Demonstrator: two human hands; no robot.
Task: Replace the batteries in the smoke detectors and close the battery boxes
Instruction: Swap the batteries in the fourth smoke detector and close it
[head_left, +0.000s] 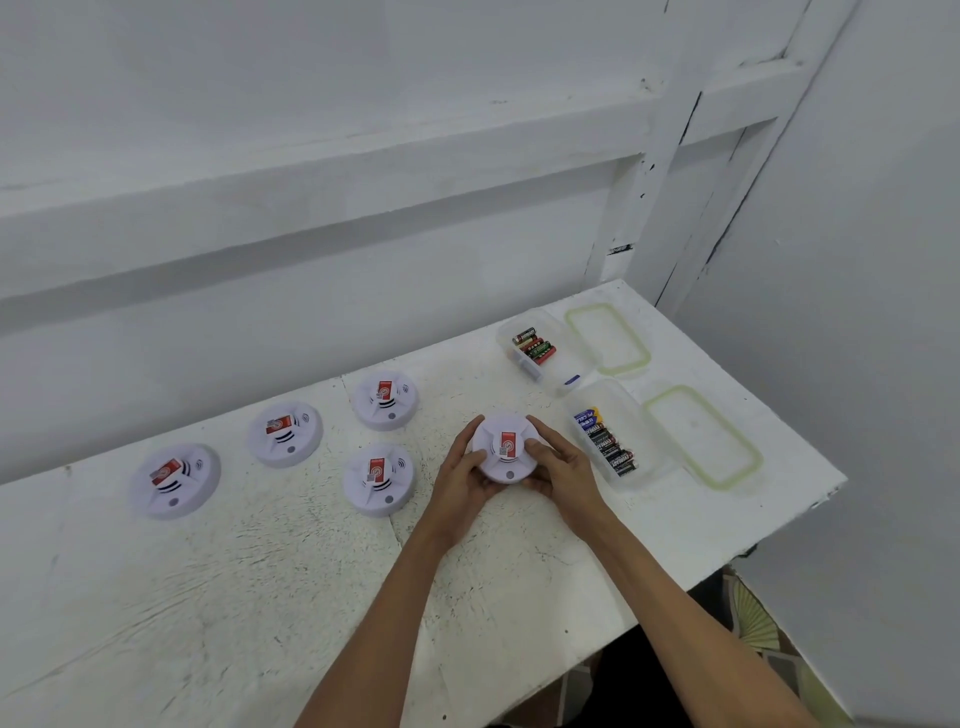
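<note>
A white round smoke detector (505, 431) with a red label is held between both hands just above the table. My left hand (462, 475) grips its left rim, and my right hand (558, 470) grips its right rim with the thumb near the label. Several more white detectors lie face up on the table: one at the far left (174, 480), one further back (284, 434), one behind (385, 400) and one just left of my hands (378, 479). Two clear boxes hold batteries: the far box (530, 345) and the near box (613, 436).
Two clear lids with green seals lie right of the boxes, the far lid (607, 339) and the near lid (704, 436). The white table (260, 597) ends at a right edge near the lids. A white wall stands close behind.
</note>
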